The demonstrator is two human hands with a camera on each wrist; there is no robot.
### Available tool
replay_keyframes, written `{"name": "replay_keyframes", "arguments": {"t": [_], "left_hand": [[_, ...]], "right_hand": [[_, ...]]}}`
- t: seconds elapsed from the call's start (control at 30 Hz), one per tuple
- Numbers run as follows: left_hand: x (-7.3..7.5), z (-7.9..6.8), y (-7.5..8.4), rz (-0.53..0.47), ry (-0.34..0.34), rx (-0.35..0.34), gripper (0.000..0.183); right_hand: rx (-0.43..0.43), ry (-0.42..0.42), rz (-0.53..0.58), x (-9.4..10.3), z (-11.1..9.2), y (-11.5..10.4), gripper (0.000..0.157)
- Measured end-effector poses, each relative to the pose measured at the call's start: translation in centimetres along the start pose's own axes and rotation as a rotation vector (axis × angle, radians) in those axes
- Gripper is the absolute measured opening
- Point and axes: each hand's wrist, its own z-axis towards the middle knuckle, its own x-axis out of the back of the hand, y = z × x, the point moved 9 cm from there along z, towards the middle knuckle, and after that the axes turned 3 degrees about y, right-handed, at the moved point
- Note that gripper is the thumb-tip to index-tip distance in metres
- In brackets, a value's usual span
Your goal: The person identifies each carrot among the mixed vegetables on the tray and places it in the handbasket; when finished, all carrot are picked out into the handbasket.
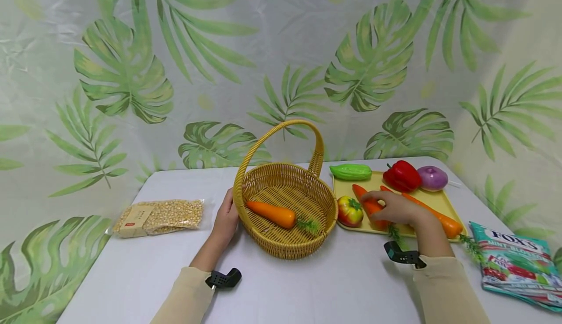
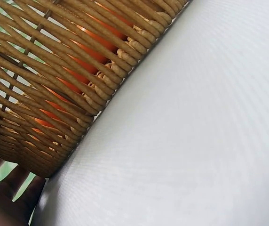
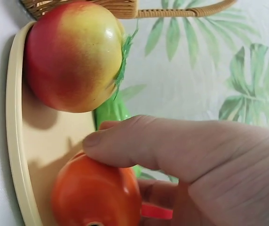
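My left hand [image 1: 227,216] rests against the left side of the yellow-brown wicker basket [image 1: 285,251], below the base of its tall handle. Its fingers [image 2: 14,181] lie along the woven wall in the left wrist view. Inside the basket lies an orange carrot [image 1: 274,214] with a green frilly top, its colour showing through the weave. My right hand [image 1: 397,208] pinches another carrot [image 3: 97,193] on the yellow tray [image 1: 449,208], the thumb on one side and fingers on the other. Next to that carrot sits a red-and-yellow tomato-like fruit [image 1: 350,211] with a green calyx.
The tray also bears a green bumpy gourd [image 1: 351,172], a red bell pepper [image 1: 401,176], a purple round vegetable [image 1: 432,178] and more carrots [image 1: 448,225]. A bag of corn kernels [image 1: 171,217] lies at left, a FOX'S candy bag [image 1: 518,265] at right. A leaf-patterned curtain hangs behind.
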Motion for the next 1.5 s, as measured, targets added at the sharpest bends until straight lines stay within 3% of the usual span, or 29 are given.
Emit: {"name": "replay_keyframes", "arguments": {"t": [0.2, 0.43, 0.57, 1.03, 1.33, 1.5], "left_hand": [[0.0, 0.2, -0.1, 0.004, 0.001, 0.007, 0.042], [0.0, 1.4, -2.9, -0.017, 0.015, 0.005, 0.041], [0.1, 1.6, -3.5, -0.016, 0.029, -0.022, 0.040], [0.0, 1.7, -4.1, -0.012, 0.024, 0.006, 0.041], [0.1, 1.5, -3.8, 0.013, 0.041, -0.009, 0.042], [0.0, 1.5, -3.8, 0.005, 0.035, -0.009, 0.043]], "right_hand": [[0.035, 0.068, 0.002, 1.1, 0.0, -0.8, 0.054], [0.114, 0.170, -0.043, 2.7, -0.6, -2.5, 0.057], [0.143, 0.206, -0.050, 3.5, -1.2, -3.5, 0.055], [0.248, 0.193, 0.056, 4.1, -2.6, -6.6, 0.044], [0.274, 0.180, 0.084, 3.2, -2.4, -8.6, 0.038], [0.360, 0.198, 0.088, 2.4, -2.1, -10.5, 0.037]]}}
